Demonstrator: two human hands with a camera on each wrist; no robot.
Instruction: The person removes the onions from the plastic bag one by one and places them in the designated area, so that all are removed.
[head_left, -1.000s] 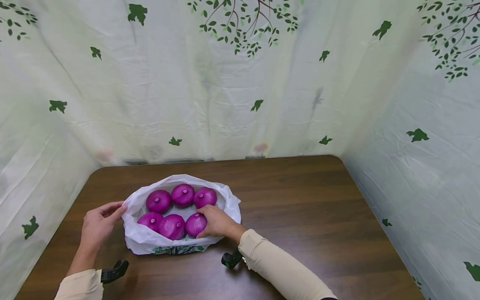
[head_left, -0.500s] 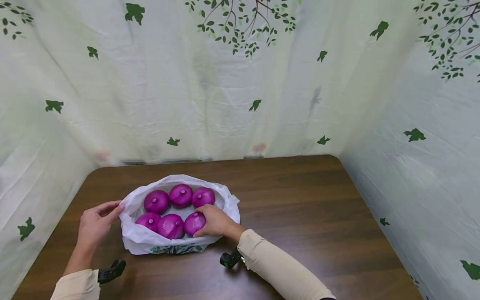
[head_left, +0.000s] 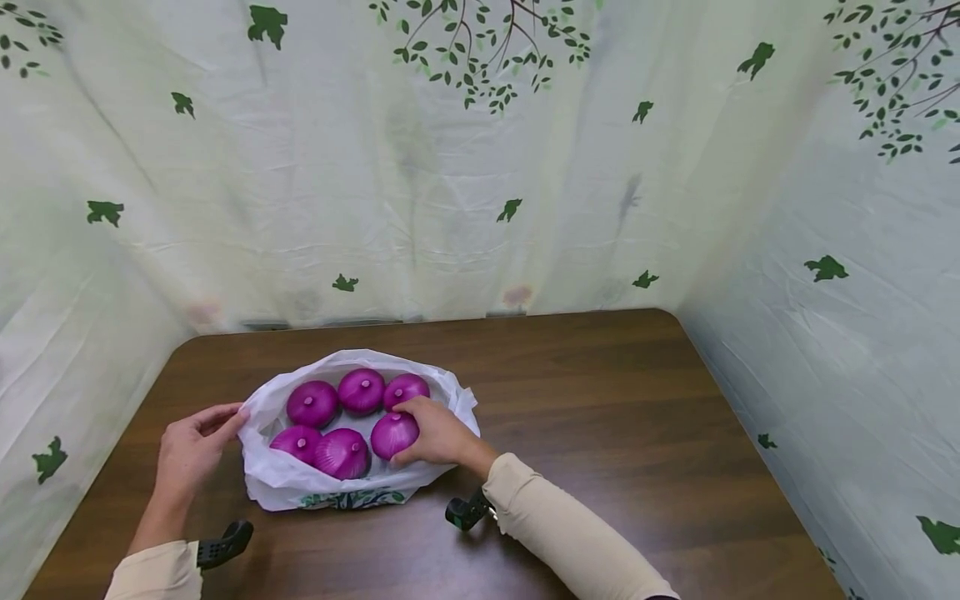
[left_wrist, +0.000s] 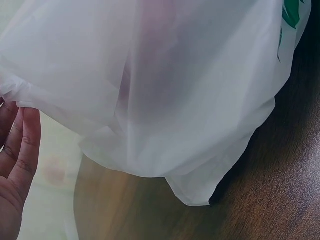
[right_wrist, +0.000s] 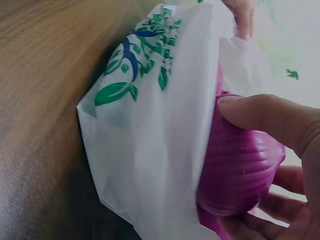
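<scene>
A white plastic bag [head_left: 270,475] with a green leaf print lies on the table, its mouth spread wide. Several purple onions sit inside in two rows, among them a front-left onion [head_left: 341,454] and a back-left onion [head_left: 312,404]. My right hand [head_left: 441,435] reaches over the bag's right side and grips the front-right onion [head_left: 393,435]. In the right wrist view, thumb and fingers wrap that onion [right_wrist: 240,165] beside the bag's wall [right_wrist: 150,145]. My left hand [head_left: 191,446] pinches the bag's left rim; the left wrist view shows its fingertips [left_wrist: 31,120] at the plastic.
The brown wooden table [head_left: 600,417] extends to the right of the bag. White curtains [head_left: 450,208] with leaf prints enclose the back and sides. A black wrist camera [head_left: 225,546] is on the left wrist, another [head_left: 467,510] on the right.
My right hand, with the front-right onion, has shifted slightly up and right, apart from the onion on its left. My left hand stays at the rim. The head view has shifted a little.
</scene>
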